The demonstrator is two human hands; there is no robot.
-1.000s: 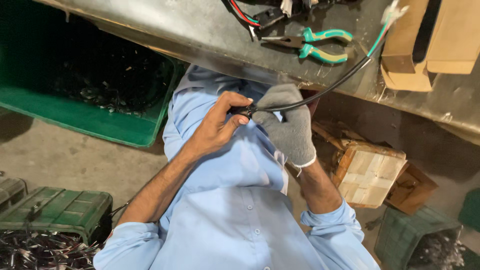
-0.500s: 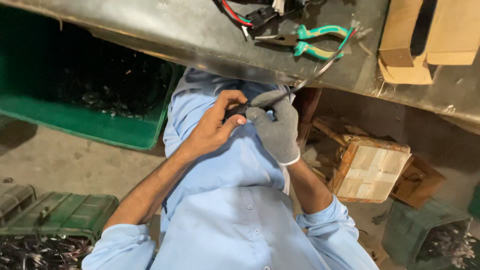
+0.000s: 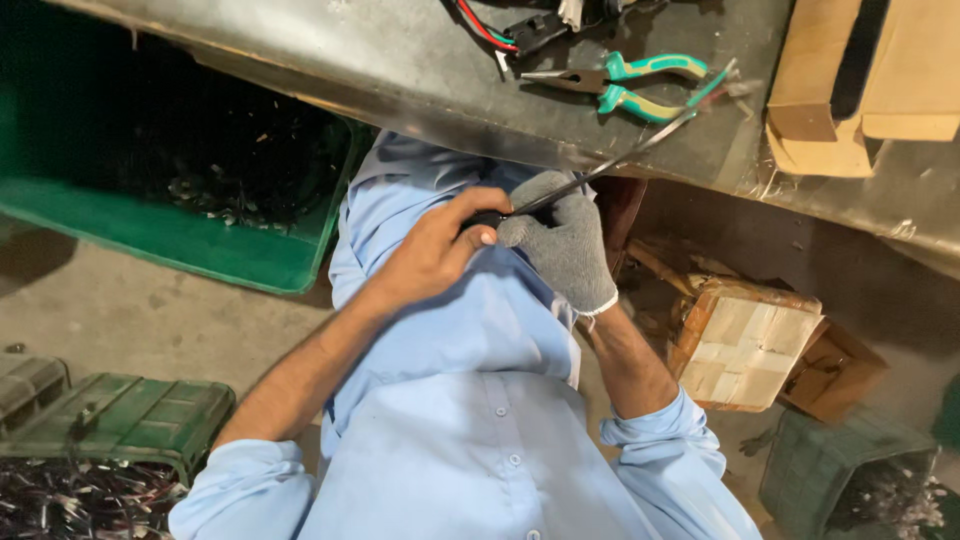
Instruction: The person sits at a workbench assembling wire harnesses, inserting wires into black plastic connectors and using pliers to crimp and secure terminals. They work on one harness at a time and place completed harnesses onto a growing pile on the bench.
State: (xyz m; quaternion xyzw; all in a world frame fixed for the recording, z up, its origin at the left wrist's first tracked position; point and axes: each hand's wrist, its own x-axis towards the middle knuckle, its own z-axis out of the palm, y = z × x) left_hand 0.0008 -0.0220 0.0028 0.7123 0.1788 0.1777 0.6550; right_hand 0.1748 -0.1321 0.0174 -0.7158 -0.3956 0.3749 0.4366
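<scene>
Black cable (image 3: 600,172) gripped at its near end by both hands, just below the surface's edge.

A green crate (image 3: 200,250) of metal scrap is seen at the left on the concrete floor (image 3: 110,310). The bare left hand (image 3: 435,250) is closed, its fingers (image 3: 478,238) pinching the cable's end; the gloved right hand (image 3: 565,240) is wrapped shut around it alongside. The end appears to be worked on, and a steady two-handed hold is judged needed for anything further. Green-handled pliers (image 3: 640,85) lie on the dark surface (image 3: 380,60), a cardboard carton (image 3: 870,90) beyond, a taped box (image 3: 740,340) below.
</scene>
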